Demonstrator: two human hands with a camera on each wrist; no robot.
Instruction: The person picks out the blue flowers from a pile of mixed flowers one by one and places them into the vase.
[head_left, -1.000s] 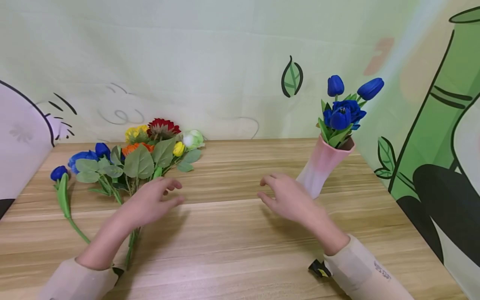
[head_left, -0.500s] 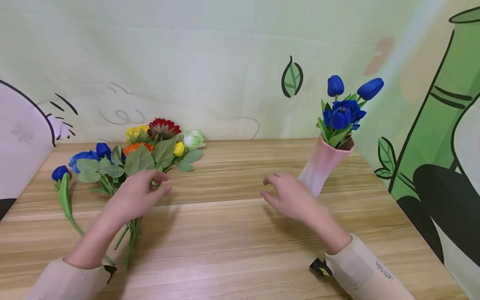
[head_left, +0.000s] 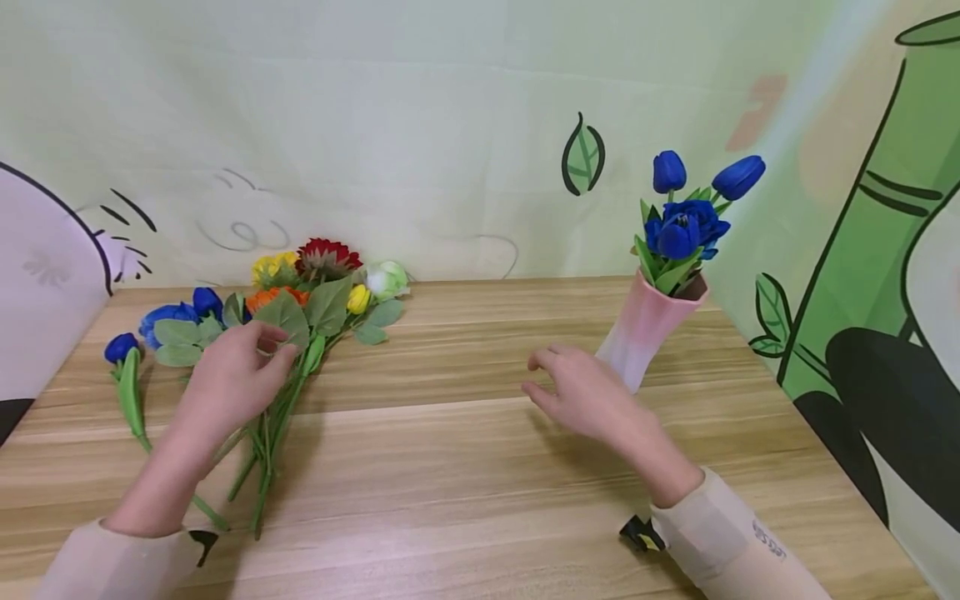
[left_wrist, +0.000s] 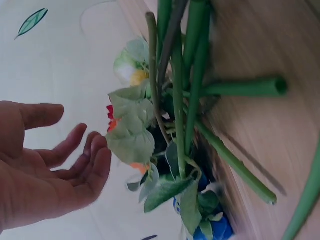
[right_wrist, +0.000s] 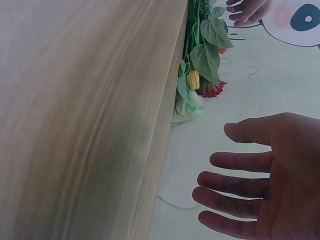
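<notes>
- Flower bunch flat on desk, long axis one to seven o'clock, stems toward seven
- Left hand nearer, bunch at its one o'clock; fingers loosely curved, holding nothing
- Right hand spread, nothing held; vase at its one o'clock
</notes>
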